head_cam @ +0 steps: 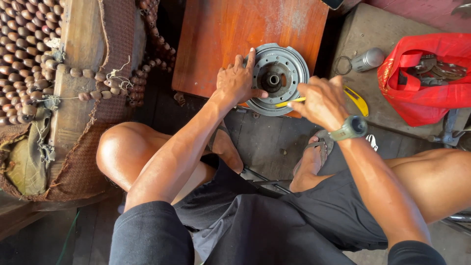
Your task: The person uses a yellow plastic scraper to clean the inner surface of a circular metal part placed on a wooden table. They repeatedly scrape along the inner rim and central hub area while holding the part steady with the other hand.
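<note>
Two bare hands at work on round grey metal disc (pixel 277 78), ribbed w/ ring of small holes and dark hollow hub at centre. Disc flat on worn reddish-brown wooden tabletop (pixel 221 34), near its front edge, slightly overhanging. Left hand (pixel 239 81) spread flat, palm down on disc's left rim, index finger stretched up along edge, thumb toward hub. Right hand (pixel 321 100) curled shut round yellow-handled tool (pixel 355 98), slim yellow tip reaching onto disc's lower right. Chunky grey-green watch (pixel 351 128) on right wrist. Bare knees, dark shorts, sandalled feet below. Right side: crumpled glossy red bag (pixel 427 98) w/ metal parts inside, small silver cylinder w/ wire ring (pixel 365 60) on concrete floor. Left side: strings of brown wooden beads (pixel 22 54) over rough timber and frayed woven matting.
</note>
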